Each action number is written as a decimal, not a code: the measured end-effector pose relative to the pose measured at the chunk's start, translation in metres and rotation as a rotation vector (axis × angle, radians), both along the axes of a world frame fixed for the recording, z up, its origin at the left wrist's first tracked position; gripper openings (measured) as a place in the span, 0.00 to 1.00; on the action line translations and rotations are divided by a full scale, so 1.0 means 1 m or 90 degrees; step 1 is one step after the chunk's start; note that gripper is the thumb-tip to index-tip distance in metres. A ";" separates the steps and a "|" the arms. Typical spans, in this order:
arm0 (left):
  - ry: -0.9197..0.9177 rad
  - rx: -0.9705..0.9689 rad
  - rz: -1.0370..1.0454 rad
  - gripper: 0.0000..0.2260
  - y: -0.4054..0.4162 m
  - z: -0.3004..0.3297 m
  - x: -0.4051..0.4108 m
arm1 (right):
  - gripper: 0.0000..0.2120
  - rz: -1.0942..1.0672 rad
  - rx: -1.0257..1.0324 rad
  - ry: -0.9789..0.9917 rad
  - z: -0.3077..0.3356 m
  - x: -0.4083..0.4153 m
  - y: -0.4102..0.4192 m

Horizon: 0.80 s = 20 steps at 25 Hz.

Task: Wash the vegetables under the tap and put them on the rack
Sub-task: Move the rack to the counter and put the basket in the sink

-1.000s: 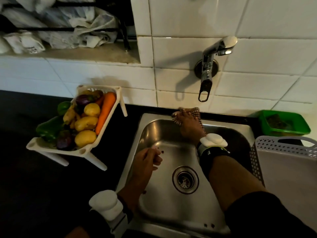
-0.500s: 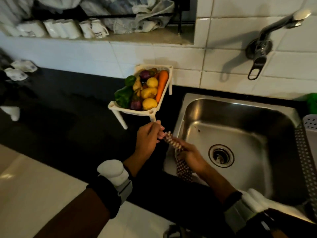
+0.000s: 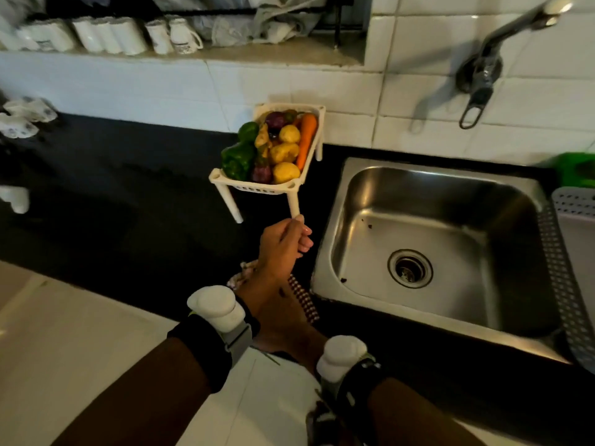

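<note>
The left hand (image 3: 285, 244) hovers over the black desk (image 3: 128, 175) just left of the steel sink (image 3: 431, 249), its fingers (image 3: 304, 241) curled tight into a loose fist, with the tips close to the near leg of the white rack; whether they pinch anything small I cannot tell. The right hand (image 3: 280, 312) lies beneath the left wrist, at the desk's front edge, resting on a checked cloth (image 3: 304, 299) that spreads under it beside the sink's near left corner; its fingers are hidden by the left forearm, so their state cannot be told. Both wrists carry dark bands with white knobs on top.

The vegetables sit heaped in a white legged rack (image 3: 267, 185) that stands on the desk against the tiled wall, left of the sink: a carrot (image 3: 306, 140) along the right side, yellowish potatoes (image 3: 285, 152) in the middle, green peppers (image 3: 240, 156) on the left, and dark purple onions (image 3: 261, 172) among them. The tap (image 3: 502, 49) juts from the wall above the sink; no water shows. The sink basin holds a round drain (image 3: 409, 268) and a few dark specks. A perforated white basket (image 3: 573, 249) sits on the sink's right edge, and a green container (image 3: 576, 169) lies behind it. White cups (image 3: 109, 35) line the ledge above the tiles.
</note>
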<state>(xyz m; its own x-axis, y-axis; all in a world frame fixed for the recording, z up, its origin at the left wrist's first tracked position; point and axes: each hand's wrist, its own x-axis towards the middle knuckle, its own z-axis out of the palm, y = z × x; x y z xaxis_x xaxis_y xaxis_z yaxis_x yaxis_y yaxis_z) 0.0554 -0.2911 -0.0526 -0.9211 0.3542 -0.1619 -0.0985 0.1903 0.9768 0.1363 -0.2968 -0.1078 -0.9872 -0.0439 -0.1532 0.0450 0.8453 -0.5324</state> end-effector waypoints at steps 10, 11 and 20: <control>-0.057 0.004 -0.215 0.16 0.105 -0.048 0.095 | 0.31 -0.248 0.263 0.053 -0.034 0.187 0.117; -0.057 0.008 -0.233 0.16 0.115 -0.049 0.102 | 0.31 -0.284 0.273 0.024 -0.033 0.211 0.136; -0.176 -0.034 -0.394 0.10 0.209 -0.033 0.170 | 0.37 -0.373 0.204 -0.079 -0.015 0.284 0.177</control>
<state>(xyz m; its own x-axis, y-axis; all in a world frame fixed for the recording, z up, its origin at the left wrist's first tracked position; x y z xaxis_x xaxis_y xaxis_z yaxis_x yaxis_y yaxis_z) 0.2257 -0.0825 -0.0858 -0.4736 0.7876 -0.3943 -0.2001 0.3398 0.9190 0.4207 -0.1194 -0.1230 -0.8081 0.5597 -0.1837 0.5887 0.7776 -0.2209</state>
